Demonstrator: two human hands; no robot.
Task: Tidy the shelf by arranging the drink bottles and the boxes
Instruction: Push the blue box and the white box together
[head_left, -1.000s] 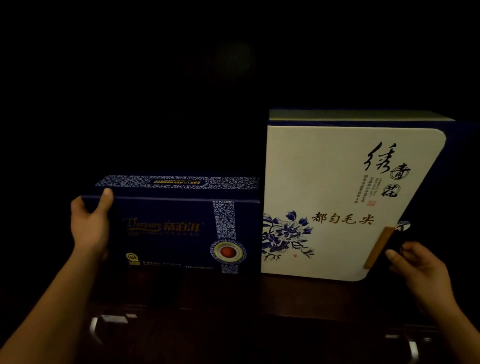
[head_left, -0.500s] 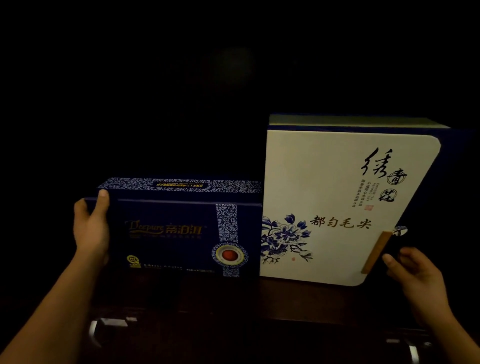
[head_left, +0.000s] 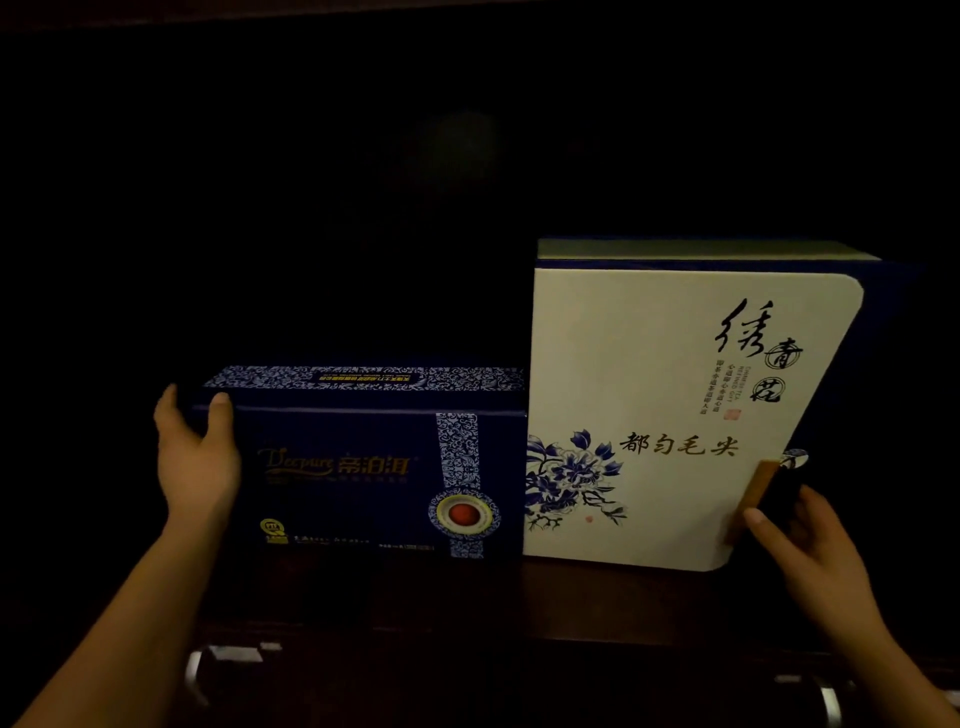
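Observation:
A dark blue gift box with gold lettering and a red seal stands on the dark shelf. My left hand grips its upper left corner, thumb on the front face. Touching its right side stands a taller white box with blue flowers and black calligraphy, its top leaning slightly to the right. My right hand holds that box's lower right edge, just below a wooden clasp. No drink bottles are visible.
The shelf's back and the space above the blue box are almost black. Below the shelf's front edge, metal handles glint at lower left and lower right.
Both boxes sit a little lower in view and my left thumb has shifted slightly along the blue box's top edge. Both hands keep their hold.

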